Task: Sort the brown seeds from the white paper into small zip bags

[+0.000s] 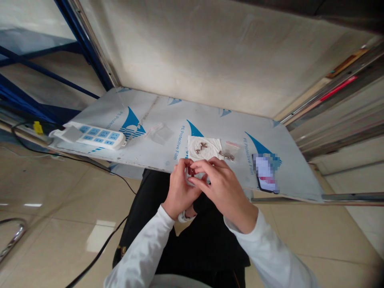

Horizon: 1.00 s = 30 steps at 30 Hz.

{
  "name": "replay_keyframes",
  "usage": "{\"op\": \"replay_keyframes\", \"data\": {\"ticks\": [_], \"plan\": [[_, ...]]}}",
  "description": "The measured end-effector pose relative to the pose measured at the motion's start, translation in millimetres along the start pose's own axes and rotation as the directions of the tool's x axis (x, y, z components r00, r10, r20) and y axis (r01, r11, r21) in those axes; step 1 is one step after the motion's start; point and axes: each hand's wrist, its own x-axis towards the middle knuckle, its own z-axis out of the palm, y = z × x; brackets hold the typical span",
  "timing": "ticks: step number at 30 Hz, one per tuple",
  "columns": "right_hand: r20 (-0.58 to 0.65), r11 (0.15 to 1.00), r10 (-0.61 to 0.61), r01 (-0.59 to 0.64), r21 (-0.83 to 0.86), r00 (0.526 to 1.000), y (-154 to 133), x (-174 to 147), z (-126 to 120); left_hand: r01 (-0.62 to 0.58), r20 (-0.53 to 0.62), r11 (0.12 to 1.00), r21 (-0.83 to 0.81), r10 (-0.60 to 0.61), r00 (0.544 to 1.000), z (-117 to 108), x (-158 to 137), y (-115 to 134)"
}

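My left hand (180, 188) and my right hand (220, 182) meet at the front edge of the shelf. Between their fingertips is a small dark-red piece (191, 171), partly covered by the fingers, so its kind cannot be made out. Both hands are closed, thumbs and fingers pinched around it. Just beyond them lies a white tissue or cloth (213, 144) with several small shiny metal parts (201, 147) on it. Beside it, on the right, is a clear zip bag (233, 147) with more small metal parts (227, 156) at its lower edge.
The shelf (156, 154) is covered in printed protective film. A white power strip (102, 137) lies at its left, near another clear bag (160, 133). A phone (265, 174) rests at the right. A black cable (99, 254) runs down to the floor.
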Motion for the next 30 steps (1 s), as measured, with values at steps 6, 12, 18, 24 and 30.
{"op": "replay_keyframes", "data": {"ticks": [6,12,18,24,30], "plan": [[0.118,0.993,-0.071,0.06,0.098,0.99,1,-3,-12,-0.054,0.017,0.99,-0.133,0.057,0.998,-8,0,5],[0.147,0.97,-0.038,0.001,0.242,0.988,17,0,-21,0.11,0.162,0.882,-0.457,-0.039,0.986,-19,-1,5],[-0.035,0.905,0.176,-0.148,0.398,0.984,27,-6,-10,0.284,0.09,0.765,-0.578,-0.287,0.954,-16,5,6],[0.182,0.508,0.457,-0.423,0.75,0.871,29,-15,20,0.281,0.019,0.744,-0.606,-0.34,0.94,-10,-1,5],[0.162,0.499,0.467,-0.41,0.764,0.869,27,-14,16,0.318,0.071,0.751,-0.578,-0.342,0.937,-12,-1,6]]}}
